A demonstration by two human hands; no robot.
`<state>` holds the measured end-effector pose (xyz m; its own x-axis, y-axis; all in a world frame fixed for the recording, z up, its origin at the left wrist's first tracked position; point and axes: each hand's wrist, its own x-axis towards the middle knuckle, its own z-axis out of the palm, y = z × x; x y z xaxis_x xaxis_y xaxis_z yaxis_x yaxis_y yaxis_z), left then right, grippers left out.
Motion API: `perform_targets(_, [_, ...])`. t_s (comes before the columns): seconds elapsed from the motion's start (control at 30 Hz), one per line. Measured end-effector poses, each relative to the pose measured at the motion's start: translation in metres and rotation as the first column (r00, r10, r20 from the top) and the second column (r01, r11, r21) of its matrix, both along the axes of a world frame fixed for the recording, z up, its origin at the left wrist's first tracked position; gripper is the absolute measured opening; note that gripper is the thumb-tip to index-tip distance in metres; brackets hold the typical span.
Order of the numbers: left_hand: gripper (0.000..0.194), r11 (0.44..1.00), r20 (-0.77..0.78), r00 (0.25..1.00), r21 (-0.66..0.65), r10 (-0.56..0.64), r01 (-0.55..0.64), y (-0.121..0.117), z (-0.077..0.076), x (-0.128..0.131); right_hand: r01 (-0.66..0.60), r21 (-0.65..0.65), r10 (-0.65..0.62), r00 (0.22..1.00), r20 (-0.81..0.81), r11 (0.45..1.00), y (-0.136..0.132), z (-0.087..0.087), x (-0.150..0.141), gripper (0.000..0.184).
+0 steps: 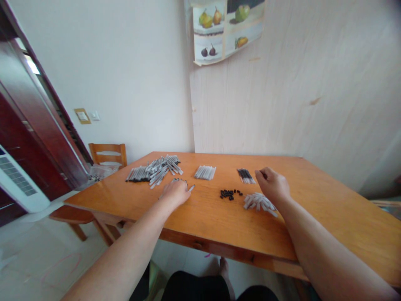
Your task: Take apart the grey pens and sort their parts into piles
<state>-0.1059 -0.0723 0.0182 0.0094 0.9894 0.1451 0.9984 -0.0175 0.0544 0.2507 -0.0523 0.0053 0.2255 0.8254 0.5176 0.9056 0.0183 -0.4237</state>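
Note:
My left hand (176, 193) is low over the table, back up and fingers curled down. A pale pen with a dark end (191, 188) sticks out on its thumb side, and several dark pen ends show beyond its knuckles. My right hand (273, 183) is closed in a loose fist above the table; whatever is in it is hidden. Just left of it lies a row of black pen refills (246, 176). Below are a heap of short whitish caps (259, 202) and small black plugs (230, 194). A row of clear tubes (205, 172) lies between my hands, farther back.
A large pile of pens (161, 167) with dark ends covers the table's back left. The wooden table (219, 221) runs to a pale wall with fruit pictures (228, 31). A wooden chair (108, 154) with a plastic bag (102, 172) stands at the left.

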Motion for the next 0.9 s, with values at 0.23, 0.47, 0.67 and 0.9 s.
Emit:
perform_targets(0.23, [0.02,0.994,0.284,0.955,0.086,-0.082,0.06,0.008,-0.002,0.009,-0.033,0.036,0.035,0.998,-0.048,0.999,0.001,0.0,-0.003,0.04])
perform_targets(0.47, [0.015,0.983,0.941,0.286,0.162,-0.181,0.087,0.017,0.009,0.061,-0.194,0.106,0.213,0.955,-0.206,0.975,-0.001,-0.001,-0.016,0.037])
perform_targets(0.67, [0.015,0.982,0.978,-0.173,0.137,-0.113,0.131,0.027,0.01,0.099,-0.429,0.1,0.429,0.801,-0.417,0.898,-0.004,-0.003,-0.029,0.036])
perform_targets(0.9, [0.024,0.962,0.928,-0.359,0.182,-0.099,0.205,0.034,0.008,0.128,-0.686,0.002,0.529,0.56,-0.638,0.728,-0.012,-0.002,-0.046,0.047])
